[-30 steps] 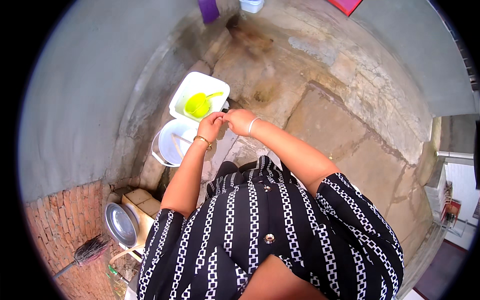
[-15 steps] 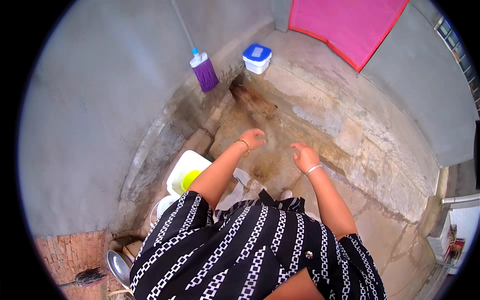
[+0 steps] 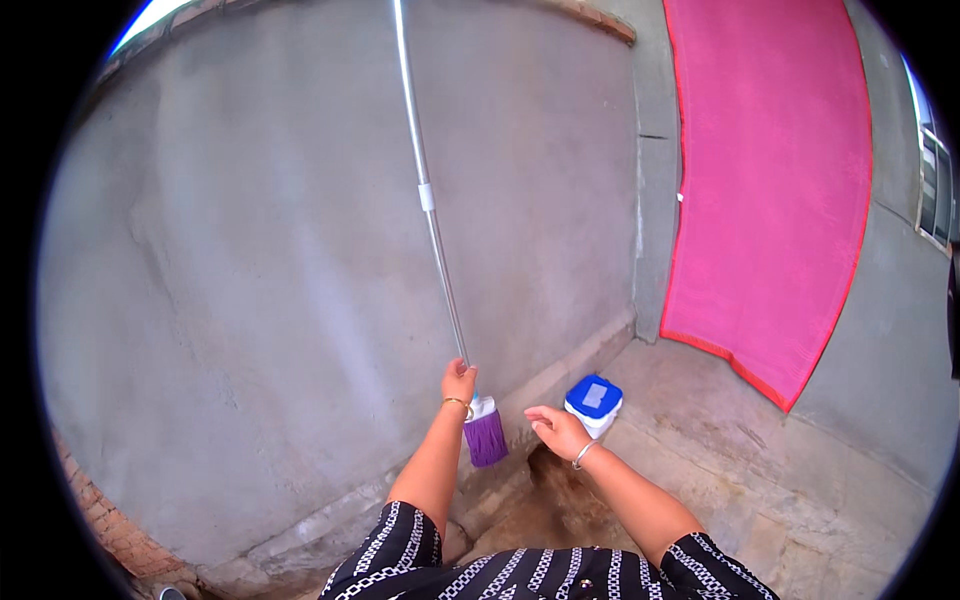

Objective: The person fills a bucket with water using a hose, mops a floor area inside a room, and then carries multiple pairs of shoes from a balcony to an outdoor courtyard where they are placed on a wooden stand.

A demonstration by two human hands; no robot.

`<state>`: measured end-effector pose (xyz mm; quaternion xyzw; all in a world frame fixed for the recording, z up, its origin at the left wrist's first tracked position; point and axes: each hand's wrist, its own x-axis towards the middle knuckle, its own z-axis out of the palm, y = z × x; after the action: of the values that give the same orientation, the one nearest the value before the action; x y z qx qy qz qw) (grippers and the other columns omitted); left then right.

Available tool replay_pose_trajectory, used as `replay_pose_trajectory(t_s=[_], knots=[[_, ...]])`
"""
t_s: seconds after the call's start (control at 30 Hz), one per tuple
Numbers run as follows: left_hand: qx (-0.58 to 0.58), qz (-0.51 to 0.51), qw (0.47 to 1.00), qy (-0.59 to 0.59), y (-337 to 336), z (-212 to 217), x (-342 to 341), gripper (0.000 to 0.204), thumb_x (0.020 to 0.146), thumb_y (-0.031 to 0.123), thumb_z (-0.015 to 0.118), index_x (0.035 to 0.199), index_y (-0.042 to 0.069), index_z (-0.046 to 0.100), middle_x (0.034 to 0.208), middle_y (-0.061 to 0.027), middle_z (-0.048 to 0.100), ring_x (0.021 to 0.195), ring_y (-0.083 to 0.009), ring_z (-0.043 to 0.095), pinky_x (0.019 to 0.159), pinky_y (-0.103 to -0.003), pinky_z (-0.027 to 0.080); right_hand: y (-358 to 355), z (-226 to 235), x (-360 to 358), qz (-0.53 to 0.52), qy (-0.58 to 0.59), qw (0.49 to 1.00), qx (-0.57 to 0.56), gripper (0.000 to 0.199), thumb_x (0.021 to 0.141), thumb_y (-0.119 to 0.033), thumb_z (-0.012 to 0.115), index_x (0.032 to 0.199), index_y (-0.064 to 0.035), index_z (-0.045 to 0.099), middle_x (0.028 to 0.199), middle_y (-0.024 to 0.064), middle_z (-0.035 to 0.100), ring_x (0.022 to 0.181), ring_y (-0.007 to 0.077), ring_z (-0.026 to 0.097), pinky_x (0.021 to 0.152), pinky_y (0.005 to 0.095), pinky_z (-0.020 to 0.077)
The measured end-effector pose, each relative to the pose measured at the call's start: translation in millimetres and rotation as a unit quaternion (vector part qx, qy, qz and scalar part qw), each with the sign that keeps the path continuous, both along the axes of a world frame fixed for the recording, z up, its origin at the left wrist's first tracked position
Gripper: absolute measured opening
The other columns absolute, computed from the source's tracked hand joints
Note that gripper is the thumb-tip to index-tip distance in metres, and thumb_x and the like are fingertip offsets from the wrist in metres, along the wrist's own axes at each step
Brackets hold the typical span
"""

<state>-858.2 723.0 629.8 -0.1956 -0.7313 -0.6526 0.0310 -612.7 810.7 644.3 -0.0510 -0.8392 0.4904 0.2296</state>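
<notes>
1. Head view: grey plastered wall (image 3: 250,280) fills most of the frame, bending toward the rim; its top edge is cut off by the dark fisheye border, and a strip of brick (image 3: 105,520) shows at lower left, mostly out of frame.
2. Pink cloth (image 3: 770,180) hangs flat against the side wall at right, upper end cut off by the frame edge, lower hem just above the stone floor (image 3: 780,480).
3. Floor is rough and stained; a dark wet patch (image 3: 545,500) lies near the corner, partly hidden behind the right forearm.
4. Mop (image 3: 432,215) leans against the grey wall, long metal handle running up out of the frame, so its top end cannot be seen. Purple fringe head (image 3: 486,438) hangs just above the floor ledge, close beside the left wrist.
5. White tub with blue lid (image 3: 593,402) stands on the floor in the corner, near the right hand; its lower part is hidden by that hand.
6. Left hand (image 3: 459,381) is wrapped round the lower end of the mop handle, fingers curled closed on it, just above the head. Gold bangle at the wrist.
7. Right hand (image 3: 555,428) is loosely open, fingers half curled, holding nothing; it hovers between the mop head and the tub, touching neither as far as can be made out. Silver bangle at the wrist.
</notes>
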Motion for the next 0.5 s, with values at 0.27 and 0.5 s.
replay_pose_trajectory(t_s=[0.27,0.5], knots=[[-0.025,0.074,0.992,0.097,50.7,53.8,-182.7,0.044,0.078,0.029,0.064,0.099,-0.005,0.048,0.087,-0.0167,0.06,0.078,-0.0263,0.058,0.071,-0.035,0.047,4.2,32.6,-111.6,0.021,-0.062,0.997,0.029,0.027,0.087,-0.012,0.05,0.113,-0.0053,0.054,0.106,0.0082,0.061,0.099,0.0152,0.058,0.084,0.0273,0.0447],[0.021,-0.107,0.985,0.133,62.4,93.2,-83.5,0.031,0.081,0.026,0.062,0.084,-0.001,0.048,0.07,-0.0115,0.057,0.063,-0.0195,0.054,0.06,-0.033,0.044,33.4,91.6,-126.5,-0.089,0.077,0.99,-0.076,0.029,0.086,-0.012,0.05,0.114,-0.0038,0.053,0.11,0.0094,0.059,0.1,0.0184,0.057,0.088,0.03,0.0441]])
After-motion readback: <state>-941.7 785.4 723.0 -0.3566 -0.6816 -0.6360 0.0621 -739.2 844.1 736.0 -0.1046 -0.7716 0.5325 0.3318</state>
